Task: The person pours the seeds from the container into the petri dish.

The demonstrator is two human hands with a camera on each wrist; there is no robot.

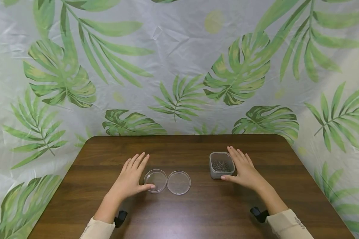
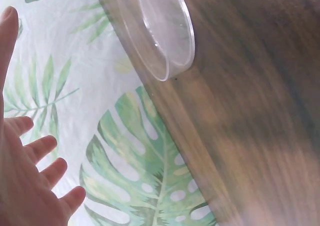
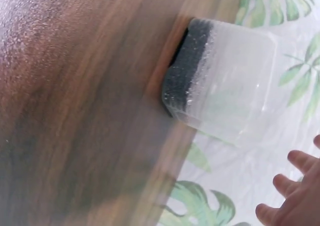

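Square tub [image 1: 216,175], translucent and open at the top, stands upright on the right part of the dark wood worktop [image 1: 188,212], and we see dark granules [image 1: 220,166] lying loose in its lower part. In the right wrist view we look at it from the side: the granules form a dark layer along the bottom, with clear wall above.

Around it reaches the right hand [image 1: 243,171], held wide, its fingers stretched forward along the right side and its thumb apart at the near corner. Our right wrist view shows the fingertips clear of the wall; the thumb is out of that picture, so we cannot tell whether it touches.

Well to the left of the tub, we find two shallow round clear dishes side by side near the middle of the worktop, their rims touching or nearly so. Beside the left dish [image 1: 155,177] is the left hand [image 1: 130,179], also wide and holding nothing, with its thumb reaching across the near edge in the head view. From the left wrist we see a gap between this hand and the dish. We see the right dish [image 1: 179,182] lying flat, nearer the tub than its neighbour.

Pale sleeves [image 1: 98,229] cover both forearms, and behind the worktop we have a leaf-print cloth [image 1: 179,66].
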